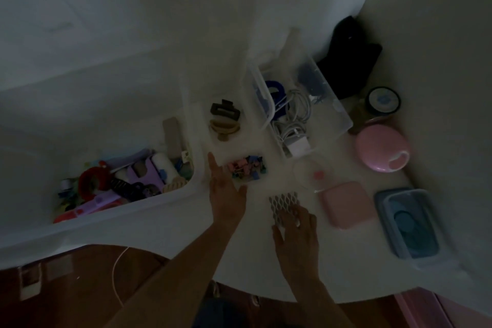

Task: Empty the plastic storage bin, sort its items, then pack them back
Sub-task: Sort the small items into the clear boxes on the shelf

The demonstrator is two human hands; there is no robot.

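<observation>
A large white plastic storage bin (pixel 195 189) stands at the left, holding several colourful items. My left hand (pixel 226 194) lies open and flat on the white table just right of the bin's corner, its fingers beside a pile of coloured binder clips (pixel 247 168). My right hand (pixel 296 231) rests with its fingers on the near end of a grey lattice-patterned piece (pixel 282 204); whether it grips is unclear. Two hair claws (pixel 225 120), one dark and one tan, lie farther back.
A clear small bin (pixel 343 122) with white cables and blue items sits at the back right. A pink round case (pixel 383 148), a pink flat box (pixel 346 204), a blue container (pixel 410 224), a clear lid (pixel 311 173), a jar (pixel 382 101) and a black bag (pixel 348 56) lie right.
</observation>
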